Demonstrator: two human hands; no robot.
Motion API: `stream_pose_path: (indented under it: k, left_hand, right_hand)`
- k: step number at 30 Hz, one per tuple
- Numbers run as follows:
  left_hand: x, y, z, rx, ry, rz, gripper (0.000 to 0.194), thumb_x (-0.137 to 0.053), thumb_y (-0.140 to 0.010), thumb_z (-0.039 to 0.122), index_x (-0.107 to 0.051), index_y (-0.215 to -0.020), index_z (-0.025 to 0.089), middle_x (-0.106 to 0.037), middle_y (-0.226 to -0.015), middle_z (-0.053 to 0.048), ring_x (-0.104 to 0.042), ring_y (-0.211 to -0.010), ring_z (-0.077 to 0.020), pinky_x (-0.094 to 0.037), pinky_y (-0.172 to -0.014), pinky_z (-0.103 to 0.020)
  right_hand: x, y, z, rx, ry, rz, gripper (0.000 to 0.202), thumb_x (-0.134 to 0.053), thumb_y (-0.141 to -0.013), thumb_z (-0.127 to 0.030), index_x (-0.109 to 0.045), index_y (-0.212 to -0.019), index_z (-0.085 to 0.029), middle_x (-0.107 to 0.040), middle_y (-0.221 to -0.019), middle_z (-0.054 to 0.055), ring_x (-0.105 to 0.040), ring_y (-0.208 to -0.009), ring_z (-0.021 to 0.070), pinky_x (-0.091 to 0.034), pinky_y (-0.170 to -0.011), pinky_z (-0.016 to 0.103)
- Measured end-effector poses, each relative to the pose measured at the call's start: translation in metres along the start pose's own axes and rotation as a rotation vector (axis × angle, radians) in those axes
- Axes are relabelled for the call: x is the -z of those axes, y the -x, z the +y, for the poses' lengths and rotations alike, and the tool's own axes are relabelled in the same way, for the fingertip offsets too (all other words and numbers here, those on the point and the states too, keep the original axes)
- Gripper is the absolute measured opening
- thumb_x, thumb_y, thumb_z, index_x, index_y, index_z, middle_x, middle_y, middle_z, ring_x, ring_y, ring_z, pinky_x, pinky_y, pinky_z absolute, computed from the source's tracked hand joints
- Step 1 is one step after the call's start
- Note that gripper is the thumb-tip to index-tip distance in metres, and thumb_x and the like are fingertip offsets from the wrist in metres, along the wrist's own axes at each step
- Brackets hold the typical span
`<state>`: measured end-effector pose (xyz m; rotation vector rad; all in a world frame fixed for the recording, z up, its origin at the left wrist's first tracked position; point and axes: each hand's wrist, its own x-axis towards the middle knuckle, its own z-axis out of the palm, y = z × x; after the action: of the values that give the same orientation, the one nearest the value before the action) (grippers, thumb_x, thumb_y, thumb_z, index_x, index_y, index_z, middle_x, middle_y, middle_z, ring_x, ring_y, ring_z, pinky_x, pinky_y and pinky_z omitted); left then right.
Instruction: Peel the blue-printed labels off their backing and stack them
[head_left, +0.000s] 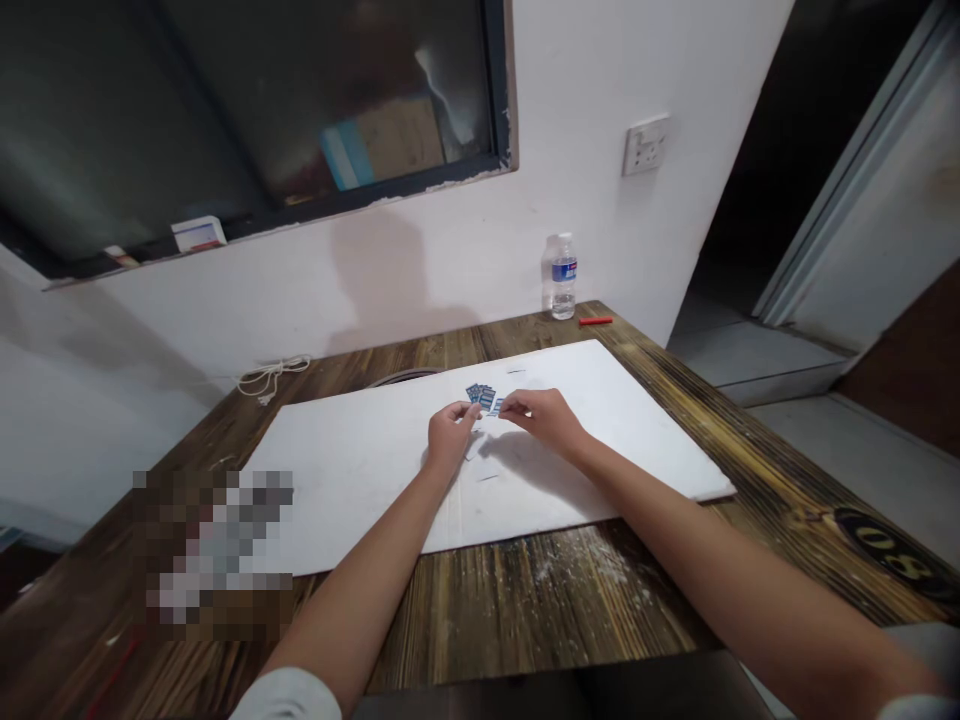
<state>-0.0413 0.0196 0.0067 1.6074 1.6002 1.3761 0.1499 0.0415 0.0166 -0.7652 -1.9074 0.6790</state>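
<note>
Over the white board (360,470), my left hand (450,430) is closed on a small fan of blue-patterned cards (482,394), pinched at their lower end. My right hand (544,415) is just to the right, with thumb and fingertips closed on a similar small card (497,406). That card is close beside the fan; whether they touch I cannot tell. Beneath the hands, some small paper pieces (489,477) lie on the board, partly in shadow. What is printed on the cards is too small to read.
The board lies on a dark wooden table (525,610). At the back right stand a water bottle (564,278) and a red pen-like stick (595,321). A white cord (274,374) lies at the back left. A blurred patch covers the table's left side.
</note>
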Motion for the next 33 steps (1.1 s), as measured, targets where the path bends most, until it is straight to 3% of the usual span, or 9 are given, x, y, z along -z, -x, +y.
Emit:
stream_pose_path:
  k: [7, 12, 18, 25, 33]
  left_hand:
    - [-0.001, 0.000, 0.000, -0.025, 0.012, -0.034, 0.028, -0.062, -0.078, 0.043, -0.069, -0.069, 0.017, -0.071, -0.073, -0.004, -0.063, -0.074, -0.0178, -0.045, -0.074, -0.028]
    - [0.000, 0.001, 0.004, -0.063, 0.016, -0.080, 0.029, -0.063, -0.078, 0.044, -0.070, -0.069, 0.018, -0.072, -0.073, -0.004, -0.065, -0.076, -0.0186, -0.047, -0.077, -0.029]
    - [0.001, 0.003, 0.008, -0.073, -0.001, -0.080, 0.027, -0.063, -0.079, 0.042, -0.070, -0.070, 0.018, -0.072, -0.074, -0.004, -0.066, -0.077, -0.0187, -0.048, -0.078, -0.029]
    - [0.001, 0.003, 0.009, -0.075, -0.002, -0.082, 0.027, -0.064, -0.078, 0.042, -0.071, -0.069, 0.018, -0.072, -0.073, -0.004, -0.065, -0.076, -0.0187, -0.048, -0.078, -0.029]
    - [0.002, 0.005, 0.011, -0.089, -0.018, -0.087, 0.027, -0.064, -0.078, 0.041, -0.070, -0.067, 0.018, -0.072, -0.074, -0.004, -0.065, -0.076, -0.0183, -0.047, -0.078, -0.029]
  right_hand:
    - [-0.010, 0.005, 0.002, -0.069, -0.140, 0.153, 0.015, -0.067, -0.079, -0.038, -0.069, -0.078, -0.023, -0.074, -0.077, 0.002, -0.068, -0.071, 0.0191, -0.051, -0.068, 0.030]
    - [-0.020, 0.007, -0.001, -0.228, -0.310, 0.245, 0.032, -0.071, -0.074, -0.036, -0.064, -0.102, -0.023, -0.073, -0.072, 0.000, -0.069, -0.069, 0.0200, -0.054, -0.071, 0.033]
    - [-0.024, 0.007, -0.004, -0.357, -0.330, 0.298, 0.022, -0.069, -0.073, -0.041, -0.065, -0.074, -0.020, -0.069, -0.069, 0.003, -0.067, -0.070, 0.0201, -0.052, -0.069, 0.032]
    - [-0.027, 0.008, -0.006, -0.444, -0.405, 0.278, 0.029, -0.073, -0.069, -0.045, -0.064, -0.072, -0.018, -0.066, -0.064, 0.002, -0.064, -0.063, 0.0182, -0.048, -0.064, 0.030]
    - [-0.030, 0.008, -0.002, -0.431, -0.400, 0.306, 0.026, -0.073, -0.070, -0.042, -0.063, -0.071, -0.018, -0.065, -0.063, 0.001, -0.063, -0.062, 0.0175, -0.047, -0.062, 0.029]
